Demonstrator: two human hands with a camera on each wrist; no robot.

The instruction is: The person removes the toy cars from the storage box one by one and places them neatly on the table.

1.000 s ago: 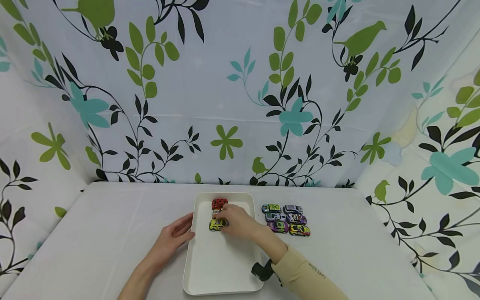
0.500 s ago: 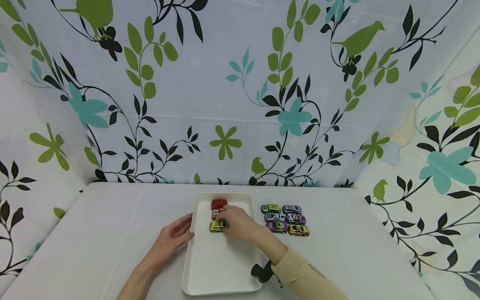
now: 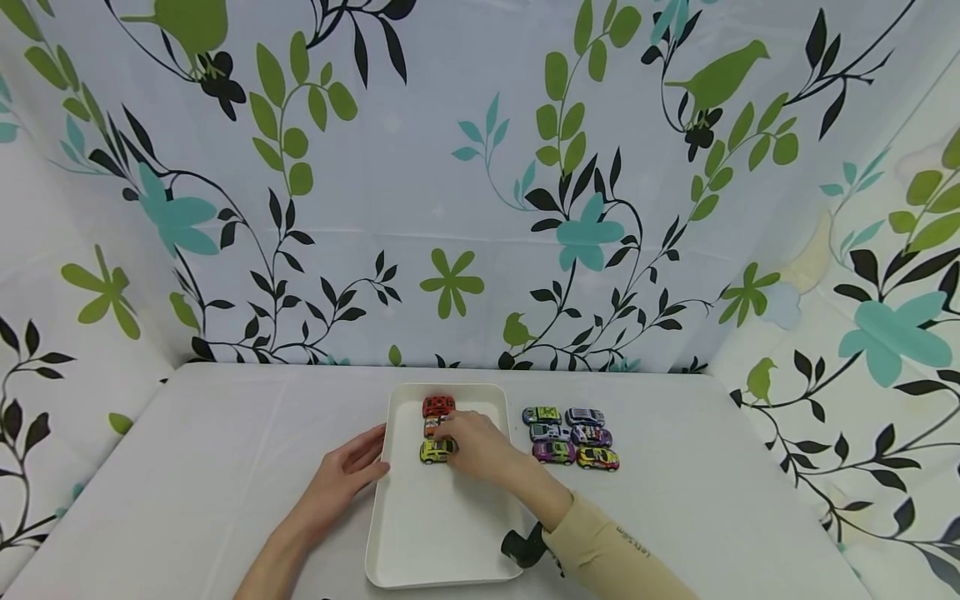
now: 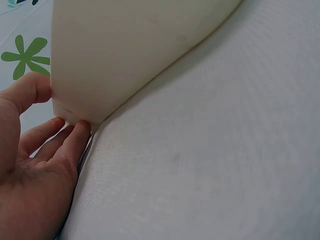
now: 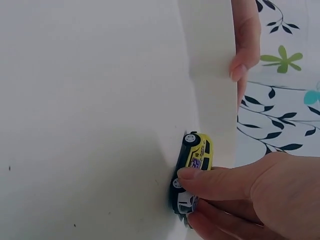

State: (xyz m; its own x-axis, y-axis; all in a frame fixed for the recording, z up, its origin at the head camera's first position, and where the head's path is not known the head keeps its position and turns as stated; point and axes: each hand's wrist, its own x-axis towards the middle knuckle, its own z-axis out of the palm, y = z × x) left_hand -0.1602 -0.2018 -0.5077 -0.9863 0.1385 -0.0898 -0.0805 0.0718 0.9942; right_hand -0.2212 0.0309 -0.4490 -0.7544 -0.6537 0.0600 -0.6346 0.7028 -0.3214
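Note:
My right hand (image 3: 477,446) is inside the white tray (image 3: 442,533), pinching a small yellow toy car (image 3: 433,452) between thumb and fingers. In the right wrist view the car (image 5: 200,150) shows its side, with black wheels and a purple decal; fingertips cover part of it. Behind it in the tray sit an orange-and-white toy car (image 3: 431,427), partly covered by the hand, and a red toy car (image 3: 438,406) with black spots. My left hand (image 3: 347,471) holds the tray's left side, thumb at the rim and fingertips against the outer wall (image 4: 125,50).
To the right of the tray, several toy cars stand in two columns on the white table (image 3: 697,500), among them a purple-and-green one (image 3: 553,452) and a yellow-and-red one (image 3: 598,458). Patterned cloth (image 3: 480,183) hangs behind and at both sides.
The yellow toy car has shifted very slightly to the right with the right hand on it. The left hand and the tray have stayed where they were.

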